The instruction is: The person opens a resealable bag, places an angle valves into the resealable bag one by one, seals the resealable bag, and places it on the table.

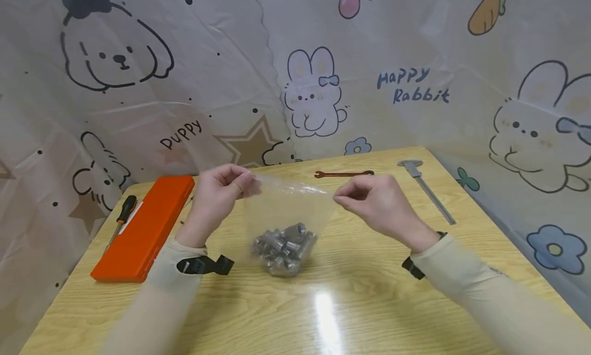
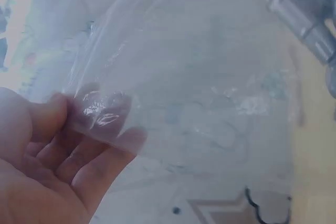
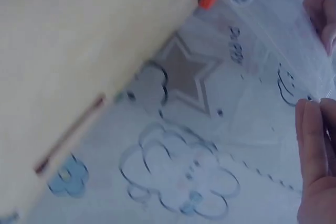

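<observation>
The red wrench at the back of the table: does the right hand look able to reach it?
Probably yes: the wrench lies just beyond the right hand, and nothing seems to stand between them. But this hand pinches the bag, so it would likely have to let go first.

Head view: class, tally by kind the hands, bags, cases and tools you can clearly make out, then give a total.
Hands (left hand, right hand): 2
Clear bag: 1
Orange case: 1
Screwdriver: 1
Wrench: 1
Caliper: 1
Total: 7
The metal parts in the bag overlap, so they stay uncounted.
</observation>
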`<state>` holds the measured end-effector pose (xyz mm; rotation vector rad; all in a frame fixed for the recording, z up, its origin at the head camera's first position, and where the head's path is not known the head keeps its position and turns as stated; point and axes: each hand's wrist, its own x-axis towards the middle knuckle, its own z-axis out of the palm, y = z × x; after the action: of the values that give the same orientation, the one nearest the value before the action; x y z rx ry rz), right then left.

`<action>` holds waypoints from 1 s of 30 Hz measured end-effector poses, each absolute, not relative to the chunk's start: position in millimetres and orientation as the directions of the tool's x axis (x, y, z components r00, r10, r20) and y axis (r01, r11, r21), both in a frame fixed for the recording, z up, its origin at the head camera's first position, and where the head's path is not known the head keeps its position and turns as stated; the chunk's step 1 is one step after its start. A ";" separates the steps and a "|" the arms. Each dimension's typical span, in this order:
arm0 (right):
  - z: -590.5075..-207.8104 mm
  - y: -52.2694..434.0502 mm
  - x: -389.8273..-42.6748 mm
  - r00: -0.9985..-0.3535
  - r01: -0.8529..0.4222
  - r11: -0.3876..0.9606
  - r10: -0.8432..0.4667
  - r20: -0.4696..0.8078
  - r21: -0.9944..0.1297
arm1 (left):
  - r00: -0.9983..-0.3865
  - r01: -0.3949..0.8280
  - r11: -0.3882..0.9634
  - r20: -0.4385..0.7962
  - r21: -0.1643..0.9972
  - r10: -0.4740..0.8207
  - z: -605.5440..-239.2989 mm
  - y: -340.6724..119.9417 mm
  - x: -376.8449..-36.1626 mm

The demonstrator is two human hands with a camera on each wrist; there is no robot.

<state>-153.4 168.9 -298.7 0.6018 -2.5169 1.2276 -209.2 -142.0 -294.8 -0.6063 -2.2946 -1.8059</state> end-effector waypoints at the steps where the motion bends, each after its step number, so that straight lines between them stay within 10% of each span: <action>1: -291.0 171.9 -155.5 -0.866 -0.495 0.565 -0.254 0.431 -0.660 | -0.898 0.427 0.168 0.395 0.889 0.193 -293.0 -139.6 -206.5; 12: -232.9 200.6 -172.7 -0.848 -0.522 0.629 -0.311 0.429 -0.576 | -0.826 0.564 0.125 0.558 0.816 0.083 -305.1 -106.4 -196.8; 30: -289.4 206.6 -202.2 -0.927 -0.370 0.580 -0.172 0.335 -0.726 | -0.843 0.538 0.068 0.533 0.840 0.079 -320.4 -95.6 -203.9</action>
<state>-202.2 206.6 -289.4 0.4500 -2.5834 1.2659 -203.9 -95.6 -320.4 -0.6151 -2.0061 -1.8314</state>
